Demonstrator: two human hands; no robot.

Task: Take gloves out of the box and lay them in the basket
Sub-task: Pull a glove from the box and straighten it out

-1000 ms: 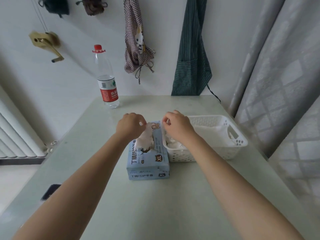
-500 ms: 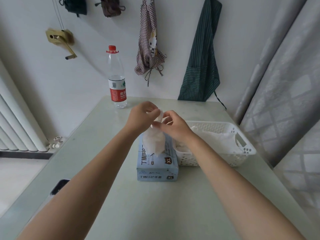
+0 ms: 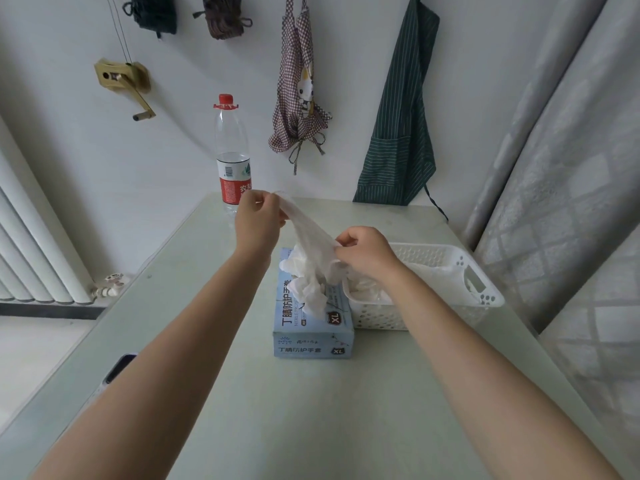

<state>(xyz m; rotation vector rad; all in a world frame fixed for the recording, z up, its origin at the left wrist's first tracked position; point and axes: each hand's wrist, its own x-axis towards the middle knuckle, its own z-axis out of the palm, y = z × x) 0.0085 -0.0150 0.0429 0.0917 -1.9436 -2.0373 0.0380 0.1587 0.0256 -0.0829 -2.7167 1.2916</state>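
A light blue glove box [image 3: 313, 336] lies on the table with crumpled white gloves bulging from its top slot. A white glove [image 3: 308, 230] stretches above the box. My left hand [image 3: 258, 220] pinches its upper end, raised above the box's far end. My right hand [image 3: 367, 251] pinches the glove lower down, over the left end of the white perforated basket [image 3: 485, 299]. The basket stands right of the box, touching it, with white gloves [image 3: 367, 291] lying inside.
A plastic water bottle [image 3: 232, 157] with a red cap stands at the table's far left. A dark phone [image 3: 119, 368] lies at the left table edge. Aprons hang on the wall behind. Curtains close off the right side, a radiator the left.
My left hand has risen up and away from the box, drawing the glove out and stretching it. My right hand has moved slightly right and lower, gripping the glove.
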